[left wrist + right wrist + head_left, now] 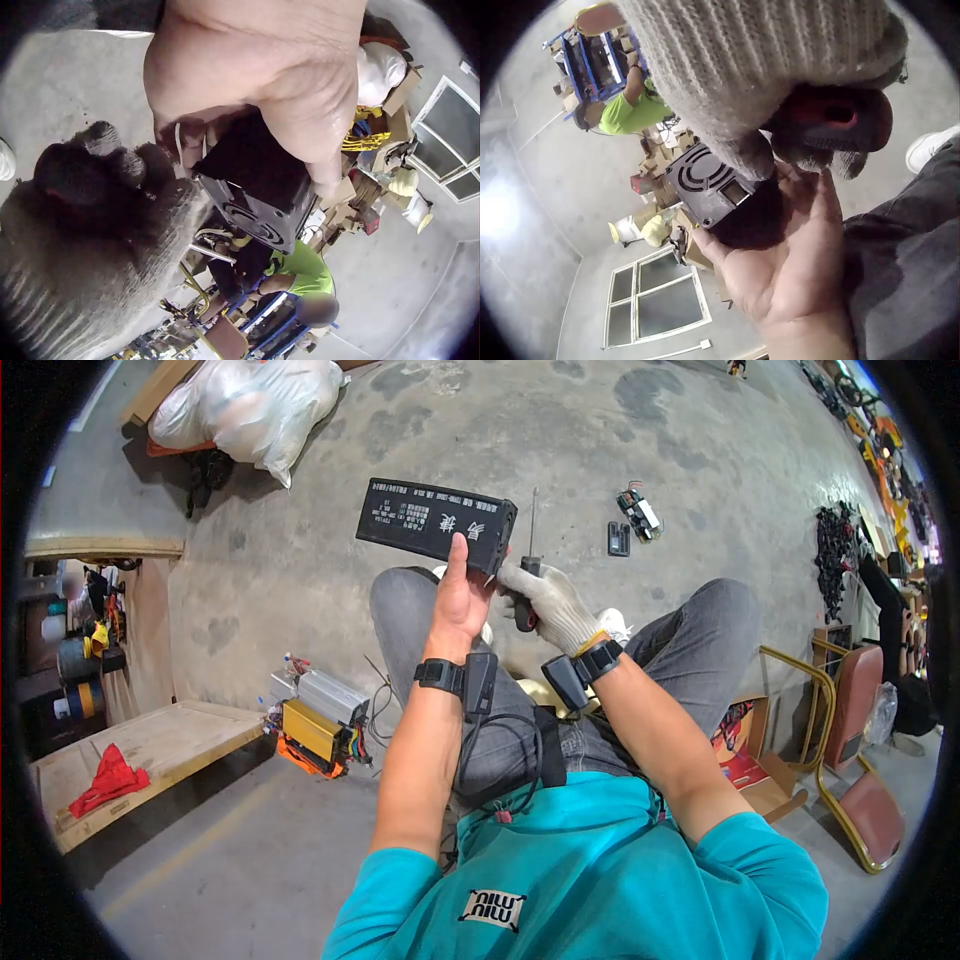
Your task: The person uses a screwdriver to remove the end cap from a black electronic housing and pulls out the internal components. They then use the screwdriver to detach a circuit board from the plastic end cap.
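Note:
My bare left hand (462, 605) grips a black rectangular charger-like case (425, 525) with white printing, the thumb lying along its printed face. In the right wrist view, the case's end panel (699, 184) shows curved vent slots and a small rectangular opening. Close beside that end is my right hand (560, 608), in a knitted glove. It holds a screwdriver (534, 525) by its black-and-red handle (836, 120), and the metal shaft points away from me. The right fingertips are right at the case's end, partly hidden.
A small circuit assembly (638, 512) and a small black part (619, 539) lie on the floor ahead. To the left are a gold-and-silver unit (318, 720) and a low wooden bench (200, 725). A chair (860, 705) stands at right. Another person (630, 109) is farther off.

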`<state>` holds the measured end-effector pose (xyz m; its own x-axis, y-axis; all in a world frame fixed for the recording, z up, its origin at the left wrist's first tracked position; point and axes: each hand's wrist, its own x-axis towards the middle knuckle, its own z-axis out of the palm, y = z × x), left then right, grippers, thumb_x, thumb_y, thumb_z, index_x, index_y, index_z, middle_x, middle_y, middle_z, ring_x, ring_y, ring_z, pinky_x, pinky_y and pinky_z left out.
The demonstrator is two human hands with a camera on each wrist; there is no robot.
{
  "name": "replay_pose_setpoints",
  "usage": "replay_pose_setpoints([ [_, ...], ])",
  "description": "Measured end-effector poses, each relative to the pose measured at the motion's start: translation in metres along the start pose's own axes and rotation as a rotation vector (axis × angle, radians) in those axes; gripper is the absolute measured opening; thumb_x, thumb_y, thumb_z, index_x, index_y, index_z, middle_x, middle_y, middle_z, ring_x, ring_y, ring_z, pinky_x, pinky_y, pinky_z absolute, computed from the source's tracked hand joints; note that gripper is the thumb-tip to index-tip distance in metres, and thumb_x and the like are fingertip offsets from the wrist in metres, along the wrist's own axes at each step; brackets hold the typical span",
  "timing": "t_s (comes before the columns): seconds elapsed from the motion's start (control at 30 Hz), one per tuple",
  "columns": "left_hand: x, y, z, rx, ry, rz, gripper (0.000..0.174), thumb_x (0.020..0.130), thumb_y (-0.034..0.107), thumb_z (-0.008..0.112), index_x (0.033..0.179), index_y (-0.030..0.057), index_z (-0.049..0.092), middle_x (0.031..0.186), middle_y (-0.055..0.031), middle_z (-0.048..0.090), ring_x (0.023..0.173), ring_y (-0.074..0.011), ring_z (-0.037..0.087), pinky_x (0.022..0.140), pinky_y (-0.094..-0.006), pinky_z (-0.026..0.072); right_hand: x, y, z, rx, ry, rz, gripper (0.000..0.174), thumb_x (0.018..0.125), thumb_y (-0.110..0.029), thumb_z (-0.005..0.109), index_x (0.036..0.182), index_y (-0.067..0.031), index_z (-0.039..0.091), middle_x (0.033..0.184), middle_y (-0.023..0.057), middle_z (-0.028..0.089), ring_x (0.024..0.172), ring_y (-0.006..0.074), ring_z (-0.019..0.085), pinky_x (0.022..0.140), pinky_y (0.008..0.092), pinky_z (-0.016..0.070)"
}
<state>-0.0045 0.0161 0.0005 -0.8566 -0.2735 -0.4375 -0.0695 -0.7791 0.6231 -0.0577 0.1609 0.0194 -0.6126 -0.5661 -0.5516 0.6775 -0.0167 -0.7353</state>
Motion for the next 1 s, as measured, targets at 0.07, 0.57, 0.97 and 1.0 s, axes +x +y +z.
replay_pose_setpoints([
  [0.07, 0.001, -0.001, -0.001, 0.006, -0.073, 0.036, 0.07, 0.09, 0.061, 0.063, 0.132, 0.0046, 0.057, 0.127, -0.0099, 0.065, 0.118, -0.0262, 0.061, 0.105, -0.0402, 0.0435, 0.0, -0.001, 0.004, 0.027, 0.001, -0.005, 0.025, 0.088, -0.03, 0.07, 0.09, -0.0048, 0.067, 0.073, 0.0028, 0.063, 0.054, 0.0095, 0.054, 0.047, 0.0247, 0.0393],
  [0.57, -0.001, 0.0, -0.006, 0.033, -0.034, 0.005, 0.058, 0.092, 0.053, 0.066, 0.127, 0.0064, 0.062, 0.12, -0.0073, 0.068, 0.113, -0.0231, 0.063, 0.103, -0.0404, 0.0455, 0.007, -0.002, 0.003, -0.086, 0.014, 0.058, 0.019, 0.085, -0.024, 0.068, 0.086, -0.0057, 0.063, 0.071, 0.0044, 0.059, 0.043, 0.01, 0.045, 0.039, 0.0261, 0.0329],
  [0.97, 0.003, -0.001, -0.008, -0.001, -0.04, 0.015, 0.053, 0.091, 0.048, 0.07, 0.123, 0.0052, 0.063, 0.116, -0.0072, 0.069, 0.108, -0.0213, 0.064, 0.099, -0.038, 0.047, 0.007, 0.0, 0.008, -0.124, 0.072, -0.002, 0.019, 0.082, -0.022, 0.066, 0.081, -0.0039, 0.066, 0.066, 0.0021, 0.06, 0.056, 0.0107, 0.054, 0.05, 0.0287, 0.0415],
  [1.0, 0.003, -0.002, -0.011, 0.01, -0.044, 0.007, 0.058, 0.091, 0.052, 0.067, 0.126, 0.0054, 0.062, 0.119, -0.0077, 0.068, 0.111, -0.0231, 0.063, 0.102, -0.0396, 0.0453, 0.005, 0.0, 0.008, -0.18, 0.102, 0.001, 0.019, 0.083, -0.022, 0.066, 0.081, -0.0036, 0.067, 0.066, 0.002, 0.061, 0.058, 0.0106, 0.056, 0.052, 0.0287, 0.0433],
])
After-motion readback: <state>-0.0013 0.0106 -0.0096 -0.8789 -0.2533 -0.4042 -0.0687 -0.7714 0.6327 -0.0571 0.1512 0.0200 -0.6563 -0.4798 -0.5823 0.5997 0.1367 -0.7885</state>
